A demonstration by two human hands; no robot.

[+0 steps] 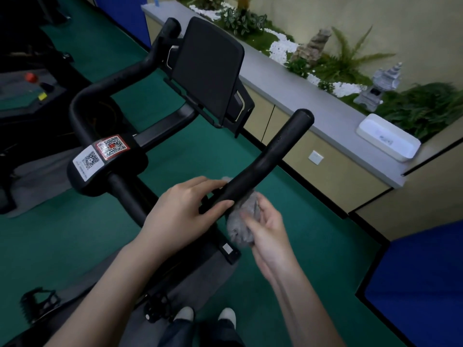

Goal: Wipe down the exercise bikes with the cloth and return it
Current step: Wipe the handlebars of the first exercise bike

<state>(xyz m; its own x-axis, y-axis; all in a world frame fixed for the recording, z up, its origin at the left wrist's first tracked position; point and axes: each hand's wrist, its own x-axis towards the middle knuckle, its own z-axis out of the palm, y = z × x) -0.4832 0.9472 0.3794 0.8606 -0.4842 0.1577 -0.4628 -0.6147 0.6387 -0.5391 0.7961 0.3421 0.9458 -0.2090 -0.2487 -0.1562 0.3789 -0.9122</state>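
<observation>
Mid-wipe: the left hand grips the handlebar; at its four o'clock the right hand holds the cloth underneath. Returning it remains.

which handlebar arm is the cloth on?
The right handlebar arm, nearest the camera: left hand grips it, right hand holds the grey cloth against it. The left handlebar arm, beside the screen, has neither.

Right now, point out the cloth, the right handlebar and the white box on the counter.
cloth (238,229): head view, its lower bunched part.
right handlebar (270,156): head view, middle of the bar.
white box (388,137): head view, its middle.
</observation>
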